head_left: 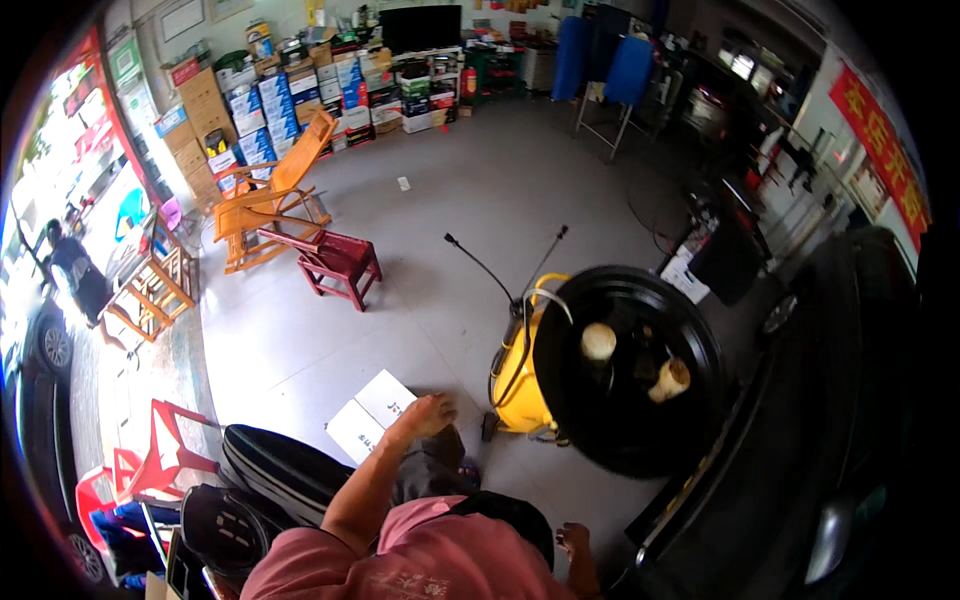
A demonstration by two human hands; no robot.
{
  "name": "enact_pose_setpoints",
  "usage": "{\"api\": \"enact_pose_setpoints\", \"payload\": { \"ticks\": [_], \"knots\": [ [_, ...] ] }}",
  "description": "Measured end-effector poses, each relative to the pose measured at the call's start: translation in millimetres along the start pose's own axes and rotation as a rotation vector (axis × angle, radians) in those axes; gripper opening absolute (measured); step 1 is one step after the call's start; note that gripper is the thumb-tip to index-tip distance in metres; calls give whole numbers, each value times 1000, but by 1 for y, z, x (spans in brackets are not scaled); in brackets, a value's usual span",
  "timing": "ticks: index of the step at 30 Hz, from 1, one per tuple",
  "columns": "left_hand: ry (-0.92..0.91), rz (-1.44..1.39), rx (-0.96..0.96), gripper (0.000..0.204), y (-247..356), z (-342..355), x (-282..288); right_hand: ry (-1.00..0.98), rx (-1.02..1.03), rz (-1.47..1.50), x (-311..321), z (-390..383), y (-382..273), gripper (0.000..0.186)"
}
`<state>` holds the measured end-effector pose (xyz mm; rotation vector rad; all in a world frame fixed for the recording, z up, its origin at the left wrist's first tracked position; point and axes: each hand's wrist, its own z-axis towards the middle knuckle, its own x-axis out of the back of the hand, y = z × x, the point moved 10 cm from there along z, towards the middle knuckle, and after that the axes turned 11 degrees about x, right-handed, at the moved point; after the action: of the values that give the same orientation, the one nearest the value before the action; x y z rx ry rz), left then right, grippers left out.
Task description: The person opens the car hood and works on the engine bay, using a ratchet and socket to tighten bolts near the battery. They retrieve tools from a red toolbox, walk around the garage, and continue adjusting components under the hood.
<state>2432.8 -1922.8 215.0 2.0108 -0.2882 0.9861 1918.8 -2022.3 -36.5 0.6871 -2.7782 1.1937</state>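
Observation:
My left hand (427, 413) is held out in front of me, above my dark trousers. Its fingers are curled in, and whatever they may hold is hidden. Beyond it, white printed cardboard (383, 398) lies near my feet. Low at my right side hangs my right hand (573, 540), its fingers loosely bent and apart with nothing seen in them. Ahead and to the right stands a yellow tank (523, 378) with hoses, topped by a wide black round pan (700, 335). A pale round container (599, 342) and a tan cylinder (670, 380) sit in the pan.
Dark cars flank the right side (830, 400). A small red wooden chair (340, 262) and a wooden rocking chair (275, 190) stand ahead left. Stacked boxes (275, 110) line the back wall. Close by on my left are a black padded seat (285, 465) and red plastic chairs (165, 450).

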Motion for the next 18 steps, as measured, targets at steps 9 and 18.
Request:
{"api": "enact_pose_setpoints", "payload": {
  "ticks": [9,18],
  "knots": [
    [150,-202,142,29,-62,110,78,-150,-15,-241,-46,67,13,21],
    [211,-37,272,28,-270,232,126,-264,572,-635,-153,-3,-29,15]
  ]
}}
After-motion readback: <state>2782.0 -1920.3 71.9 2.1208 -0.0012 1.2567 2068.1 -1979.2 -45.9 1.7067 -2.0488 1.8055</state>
